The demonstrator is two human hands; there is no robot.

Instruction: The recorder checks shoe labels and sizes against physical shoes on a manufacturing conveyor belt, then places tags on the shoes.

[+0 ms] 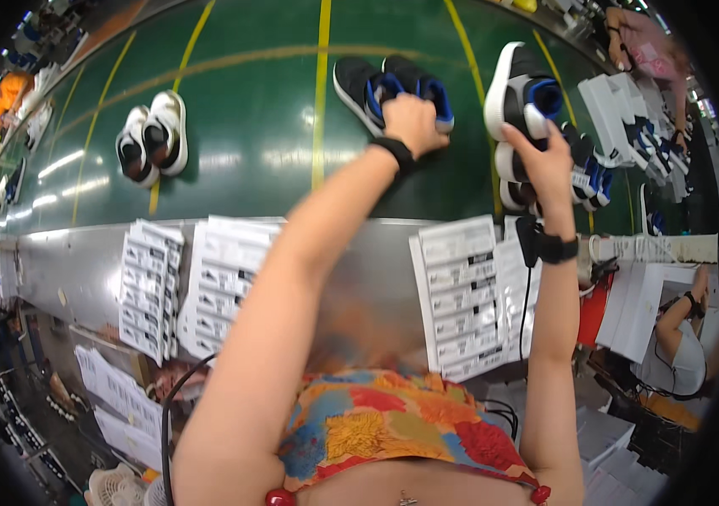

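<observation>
A pair of black sneakers with blue lining and white soles lies on the green surface ahead of me. My left hand is closed at their heel openings, its fingertips partly hidden inside. To the right, my right hand grips the heel of another black sneaker, tilted so its white sole faces left. Beneath that hand another white-soled shoe shows in part. Farther left stands a pair of white sneakers with dark insides, apart from both hands.
Yellow lines cross the green work surface. Printed label sheets hang over the metal edge in front of me, with more sheets to the left. More black-and-blue shoes and white boxes are at right. Other people work nearby.
</observation>
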